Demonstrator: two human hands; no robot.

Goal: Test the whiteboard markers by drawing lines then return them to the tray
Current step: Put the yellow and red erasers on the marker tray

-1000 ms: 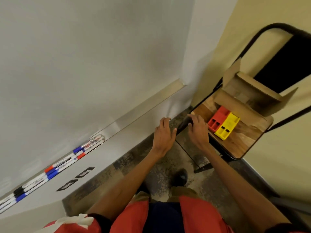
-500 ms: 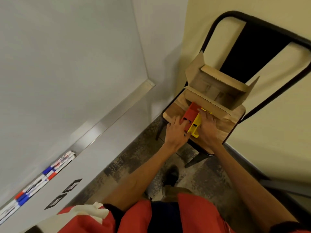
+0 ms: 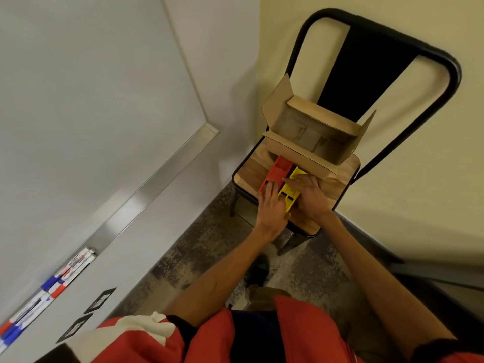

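**Both grips at the chair, markers off in the tray**

Closest to me is my red jacket (image 3: 301,331). Just past it, my dark shoe (image 3: 259,268) stands on the speckled floor (image 3: 209,247).

Low on my left, the whiteboard markers (image 3: 62,279) lie in a row in the metal tray (image 3: 146,189) under the whiteboard (image 3: 91,100). I can see blue caps and red caps. They lie end to end, close together. They are well apart from both of my arms. The far end of the tray is bare. The part of the board I can see has no lines on it.

My arms reach out ahead to a chair (image 3: 366,61) by the yellow wall. My left grip (image 3: 271,203) is released. Its fingers are straight and rest on the near end of a red plastic piece (image 3: 279,170). My right grip (image 3: 309,195) lies over the far side of a yellow plastic piece (image 3: 288,192), with the thumb across its top. I cannot tell if it is grasping the piece or only resting on it.

The red and yellow pieces lie side by side, touching, on the wooden seat (image 3: 248,174). Behind them on the seat sits an open cardboard box (image 3: 314,134). One of its flaps hangs over the far end of the red piece. Behind the box stands the black chair back.
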